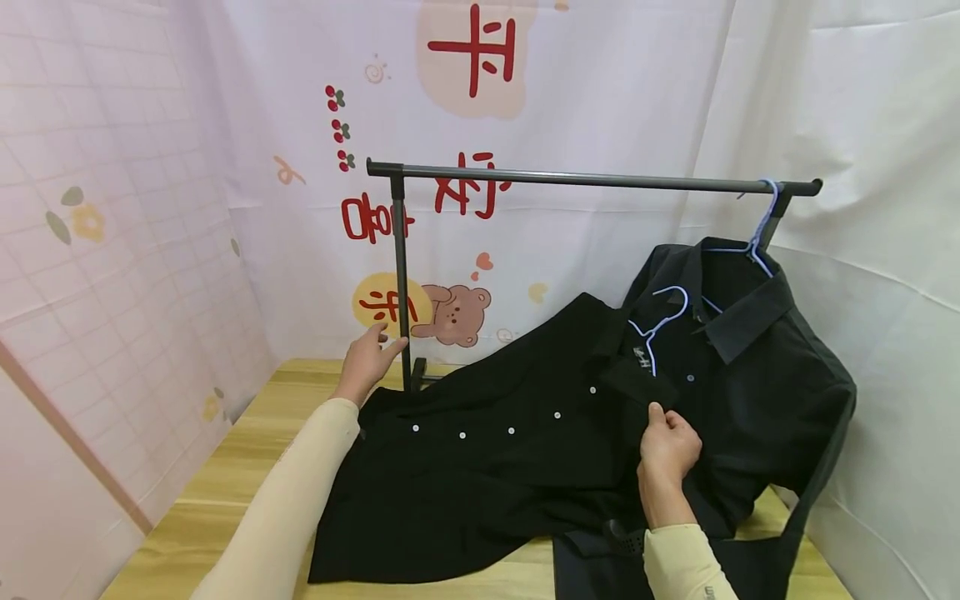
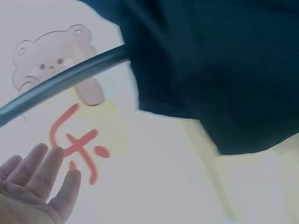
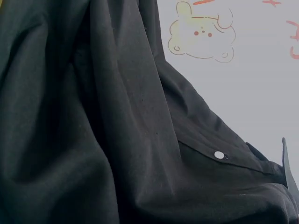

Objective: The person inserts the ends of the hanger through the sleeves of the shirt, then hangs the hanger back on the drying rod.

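A black button-up shirt [image 1: 480, 475] with white buttons spreads across the table, its hem toward the left. My right hand [image 1: 670, 446] pinches the shirt at its collar, thumb on top. From the neck opening a light-blue hanger [image 1: 651, 335] sticks out, hook upward; its lower part is hidden in the cloth. My left hand [image 1: 367, 367] is by the left post [image 1: 401, 275] of a dark clothes rack, beyond the hem. Its fingers are spread and relaxed in the left wrist view, holding nothing. The right wrist view shows dark folds of cloth [image 3: 135, 130] and one button [image 3: 219, 155].
A second dark shirt [image 1: 780, 400] hangs on a blue hanger [image 1: 767, 225] at the right end of the rack's bar [image 1: 585, 178]. Its cloth lies behind the first shirt. Printed white curtains [image 1: 600, 83] enclose the wood-grain table [image 1: 247, 467].
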A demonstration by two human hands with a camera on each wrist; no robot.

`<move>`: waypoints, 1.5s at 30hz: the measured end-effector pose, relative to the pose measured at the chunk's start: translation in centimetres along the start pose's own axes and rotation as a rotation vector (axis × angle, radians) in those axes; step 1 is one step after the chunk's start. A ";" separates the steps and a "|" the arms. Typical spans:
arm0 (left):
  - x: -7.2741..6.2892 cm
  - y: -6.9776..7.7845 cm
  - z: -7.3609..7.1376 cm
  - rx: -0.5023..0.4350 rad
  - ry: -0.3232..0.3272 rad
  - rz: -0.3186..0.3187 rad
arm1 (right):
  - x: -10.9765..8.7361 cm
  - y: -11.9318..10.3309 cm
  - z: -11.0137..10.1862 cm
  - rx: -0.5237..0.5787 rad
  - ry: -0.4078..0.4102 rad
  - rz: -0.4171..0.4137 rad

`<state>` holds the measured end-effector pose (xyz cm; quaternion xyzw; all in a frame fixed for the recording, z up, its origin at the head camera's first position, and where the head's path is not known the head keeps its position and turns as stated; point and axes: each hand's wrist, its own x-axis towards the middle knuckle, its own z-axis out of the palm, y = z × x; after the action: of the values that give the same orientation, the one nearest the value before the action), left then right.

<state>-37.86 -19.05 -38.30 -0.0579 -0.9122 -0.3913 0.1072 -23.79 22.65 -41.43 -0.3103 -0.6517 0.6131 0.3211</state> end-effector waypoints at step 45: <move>1.6 3.8 -0.2 0.151 0.031 0.038 | -3.2 -13.7 5.4 -0.139 -0.142 -0.721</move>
<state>-38.70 -16.53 -35.07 -0.0610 -0.9360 -0.3201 0.1331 -26.31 16.07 -28.13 -0.0386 -0.7800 0.4347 0.4485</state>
